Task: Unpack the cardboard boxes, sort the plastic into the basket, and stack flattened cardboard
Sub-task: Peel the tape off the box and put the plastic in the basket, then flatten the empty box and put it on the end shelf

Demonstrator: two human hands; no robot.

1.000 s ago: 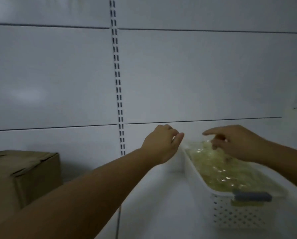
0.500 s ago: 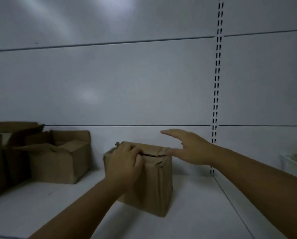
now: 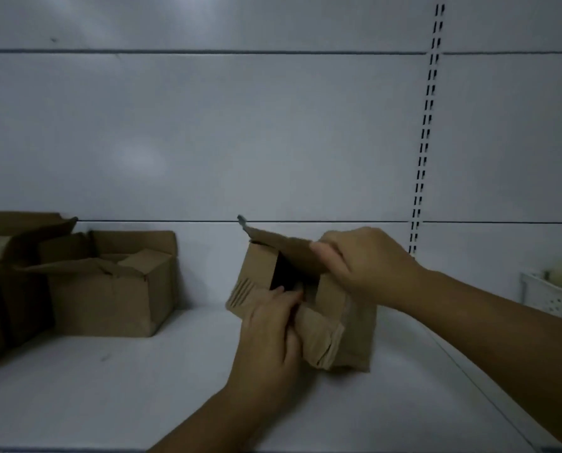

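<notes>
The cardboard box [image 3: 348, 335] stood on the white shelf [image 3: 142, 387], roughly mid-frame, with its top partly opened and a dark gap showing inside. The right hand [image 3: 367, 266] had its grip clamped on the upper flap [image 3: 289, 253], fingers curled over the edge and the flap lifted back toward the rear wall. The left hand [image 3: 269, 335] lay over the front flap [image 3: 320, 338], which was folded down and outward. Its fingertips reached the lip of the opening. Through the motion blur, that grip seemed to be closed on the flap rather than merely resting on it.

The box looked small and light, made of thin corrugated board that was already creased and soft at the corners. It would probably tear or buckle if pulled by one flap alone. The better hold was near the flap hinges, or across the side walls when lifting.

Other opened boxes [image 3: 109, 295] sat well to the left. The white perforated basket [image 3: 554, 299] stood at the far right, well apart from the box.
</notes>
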